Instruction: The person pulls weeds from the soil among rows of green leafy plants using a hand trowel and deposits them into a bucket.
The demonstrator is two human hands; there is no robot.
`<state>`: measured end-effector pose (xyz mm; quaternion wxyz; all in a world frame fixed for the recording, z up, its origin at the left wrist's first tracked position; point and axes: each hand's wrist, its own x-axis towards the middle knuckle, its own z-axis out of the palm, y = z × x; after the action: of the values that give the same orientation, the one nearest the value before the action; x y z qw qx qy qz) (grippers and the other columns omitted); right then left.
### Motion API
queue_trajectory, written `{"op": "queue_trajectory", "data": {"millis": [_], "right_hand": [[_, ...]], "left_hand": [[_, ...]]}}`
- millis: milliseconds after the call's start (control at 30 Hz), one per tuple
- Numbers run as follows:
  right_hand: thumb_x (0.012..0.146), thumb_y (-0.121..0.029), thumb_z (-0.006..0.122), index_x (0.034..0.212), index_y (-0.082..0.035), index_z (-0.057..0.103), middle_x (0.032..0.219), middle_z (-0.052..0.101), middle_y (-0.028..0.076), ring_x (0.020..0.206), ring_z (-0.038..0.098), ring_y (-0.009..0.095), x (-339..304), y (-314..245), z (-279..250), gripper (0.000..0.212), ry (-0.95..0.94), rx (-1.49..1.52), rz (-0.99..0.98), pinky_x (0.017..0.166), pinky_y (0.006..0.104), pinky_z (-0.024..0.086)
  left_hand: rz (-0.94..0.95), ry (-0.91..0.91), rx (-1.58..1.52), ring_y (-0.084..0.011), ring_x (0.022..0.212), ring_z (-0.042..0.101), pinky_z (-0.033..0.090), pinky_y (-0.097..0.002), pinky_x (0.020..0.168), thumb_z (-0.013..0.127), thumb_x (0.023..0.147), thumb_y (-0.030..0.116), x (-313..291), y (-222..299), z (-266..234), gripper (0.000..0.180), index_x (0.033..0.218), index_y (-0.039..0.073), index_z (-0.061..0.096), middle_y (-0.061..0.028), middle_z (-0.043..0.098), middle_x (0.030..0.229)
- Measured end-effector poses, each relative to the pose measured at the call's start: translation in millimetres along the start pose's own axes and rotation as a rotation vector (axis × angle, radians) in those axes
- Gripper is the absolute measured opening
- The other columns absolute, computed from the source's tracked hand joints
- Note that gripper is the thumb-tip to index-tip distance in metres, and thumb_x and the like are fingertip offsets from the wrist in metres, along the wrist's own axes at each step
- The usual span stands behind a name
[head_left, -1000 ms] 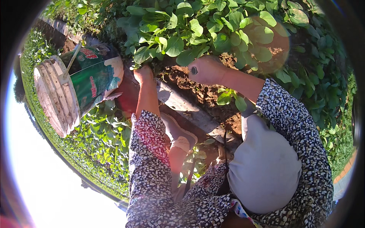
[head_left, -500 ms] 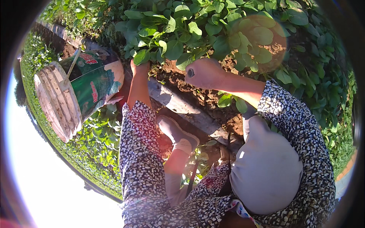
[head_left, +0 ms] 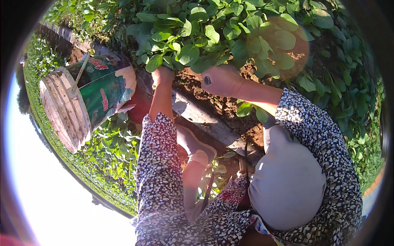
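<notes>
Leafy green plants [head_left: 189, 53] with broad rounded leaves crowd the bed in front of me. My left hand [head_left: 163, 75] reaches in at their near edge, its fingers hidden under the leaves. Just to the right, my right hand [head_left: 221, 80] is closed at the base of the plants, back of the hand up. A small dark oval shows at its left side; I cannot tell whether it is a ring or the end of something held. Brown crumbly soil [head_left: 205, 95] lies between and below the hands.
At the left a green and white plastic bucket [head_left: 102, 86] with a wire handle lies tipped on its side. A grey strip [head_left: 201, 117] edges the bed. My shoe [head_left: 191, 141] and bent knee [head_left: 287, 180] are close below. More plants [head_left: 336, 82] grow at the right.
My left hand has moved a little to the right, toward the right hand, its forearm with it. The right hand stays nearly in place.
</notes>
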<state>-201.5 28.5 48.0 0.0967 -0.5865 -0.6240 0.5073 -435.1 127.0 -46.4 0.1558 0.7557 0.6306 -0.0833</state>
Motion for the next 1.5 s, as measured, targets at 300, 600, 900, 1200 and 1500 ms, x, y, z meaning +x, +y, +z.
{"op": "queue_trajectory", "data": {"millis": [300, 600, 900, 1200, 1500], "right_hand": [[0.079, -0.026, 0.057, 0.075, -0.012, 0.065, 0.075, 0.064, 0.01, 0.072, 0.064, 0.032, 48.2, -4.4, 24.2, 0.017, 0.039, -0.208, -0.224, 0.067, 0.0436, 0.051], [0.079, -0.025, 0.059, 0.07, -0.007, 0.061, 0.067, 0.059, 0.015, 0.065, 0.06, 0.032, 18.2, 2.0, 11.5, 0.02, 0.013, 0.082, -0.265, 0.06, 0.0405, 0.046], [0.073, -0.023, 0.063, 0.065, -0.007, 0.059, 0.065, 0.058, 0.013, 0.063, 0.058, 0.033, -33.8, 39.5, 6.1, 0.018, 0.084, 0.046, -0.239, 0.058, 0.0427, 0.046], [0.072, -0.025, 0.058, 0.065, -0.009, 0.061, 0.069, 0.062, 0.013, 0.067, 0.06, 0.033, -20.0, 22.2, 26.9, 0.017, -0.003, -0.031, -0.264, 0.061, 0.0427, 0.048], [0.075, -0.027, 0.06, 0.067, -0.007, 0.06, 0.065, 0.058, 0.014, 0.061, 0.058, 0.033, -15.7, 45.6, 40.9, 0.021, -0.058, 0.179, -0.086, 0.058, 0.0423, 0.044]], "left_hand": [[0.075, 0.05, -0.11, -0.0224, 0.098, 0.062, 0.05, -0.0366, 0.086, 0.05, 0.093, 0.013, 7.3, -52.4, 30.5, 0.026, 0.116, 0.006, 0.059, -0.0068, 0.065, 0.109], [-0.463, 0.231, -1.847, -0.0243, 0.086, 0.066, 0.058, -0.0395, 0.068, 0.051, 0.093, 0.022, -45.7, -106.7, 9.0, 0.028, 0.115, 0.005, 0.058, -0.009, 0.064, 0.109], [-0.474, 0.147, -1.173, -0.0162, 0.092, 0.062, 0.05, -0.0321, 0.08, 0.071, 0.082, 0.018, -82.0, -68.2, -22.1, 0.039, 0.116, 0.003, 0.06, -0.0065, 0.068, 0.1], [-0.376, 0.004, -0.214, -0.0389, 0.088, 0.065, 0.05, -0.0461, 0.078, 0.074, 0.07, 0.031, -79.8, -33.3, 3.6, 0.059, 0.118, 0.011, 0.045, -0.0175, 0.067, 0.096], [-0.336, -0.101, -0.168, -0.0387, 0.089, 0.065, 0.05, -0.0454, 0.079, 0.069, 0.07, 0.034, -45.3, -27.2, -5.2, 0.04, 0.095, 0.002, 0.066, -0.0216, 0.068, 0.09]]}}
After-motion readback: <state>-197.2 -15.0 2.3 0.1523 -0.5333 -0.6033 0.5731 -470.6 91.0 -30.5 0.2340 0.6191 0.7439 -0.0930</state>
